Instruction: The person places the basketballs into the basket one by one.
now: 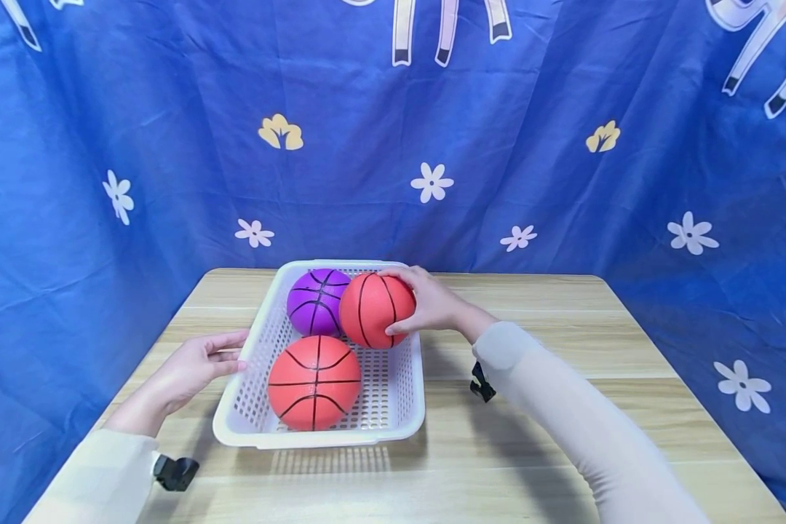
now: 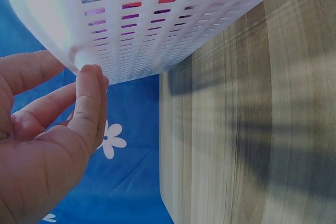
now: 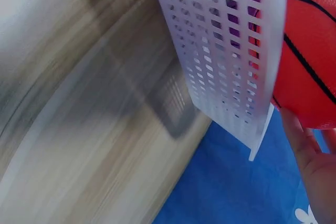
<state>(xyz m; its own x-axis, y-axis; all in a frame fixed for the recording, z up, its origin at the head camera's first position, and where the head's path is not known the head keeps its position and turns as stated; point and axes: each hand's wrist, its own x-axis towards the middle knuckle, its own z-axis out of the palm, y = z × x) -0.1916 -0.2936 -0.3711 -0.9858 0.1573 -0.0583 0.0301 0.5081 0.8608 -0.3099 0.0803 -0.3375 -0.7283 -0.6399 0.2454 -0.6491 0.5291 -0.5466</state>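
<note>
My right hand [image 1: 432, 302] grips an orange-red toy basketball [image 1: 375, 309] with black lines, its fingers over the top and thumb along the side. That ball is at the back right of a white perforated plastic basket [image 1: 317, 439], overlapping the right rim in the head view. In the right wrist view the held ball [image 3: 310, 56] shows beyond the basket's rim, with fingers and thumb against it. Beside it in the basket lie a purple ball [image 1: 316, 302] and a second orange-red ball [image 1: 314, 384]. My left hand [image 1: 193, 371] has fairly straight fingers at the basket's left rim.
The basket stands on a light wood-grain table [image 1: 530, 451]. Behind and at both sides hangs a blue curtain [image 1: 354, 189] with printed flowers and animal legs. A black wrist device [image 1: 175, 473] sits by the left cuff, another [image 1: 482, 383] under the right.
</note>
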